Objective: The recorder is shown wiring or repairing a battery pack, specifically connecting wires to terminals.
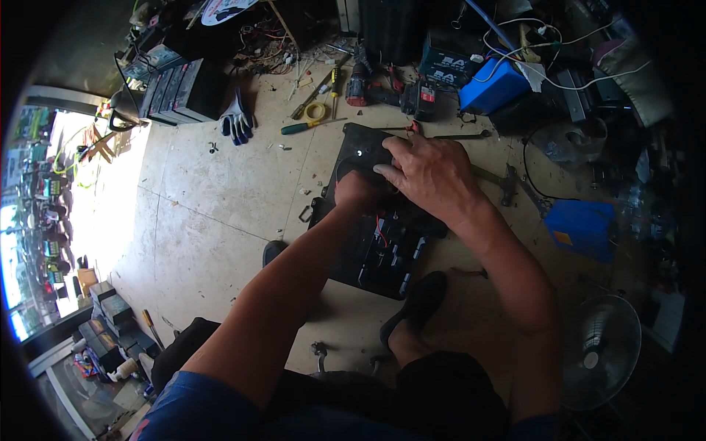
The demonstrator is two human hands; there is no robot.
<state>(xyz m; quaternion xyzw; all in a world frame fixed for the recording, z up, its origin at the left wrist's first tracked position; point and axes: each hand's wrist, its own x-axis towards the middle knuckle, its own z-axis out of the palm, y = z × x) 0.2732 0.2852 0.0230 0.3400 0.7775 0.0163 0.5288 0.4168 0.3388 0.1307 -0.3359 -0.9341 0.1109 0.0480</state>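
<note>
A black plastic case (342,239) lies on the floor between my feet, its lower part holding a row of dark compartments with small metallic pieces and a thin red wire (381,229). My left hand (357,191) reaches down into the middle of this case; its fingers are hidden in shadow, so what they touch cannot be made out. Over the case's right side hovers my right hand (435,176), fingers bent and thumb apart from the index finger, with nothing visible between them. A small bright spot shows on the case's far panel.
Beyond the case lie a green-handled screwdriver (298,128), a yellow tape roll (315,112), a glove (237,119) and a cordless drill (360,84). To the right are a hammer (509,185), a blue box (581,229) and a fan (601,353). Dark batteries (180,92) stand at the far left.
</note>
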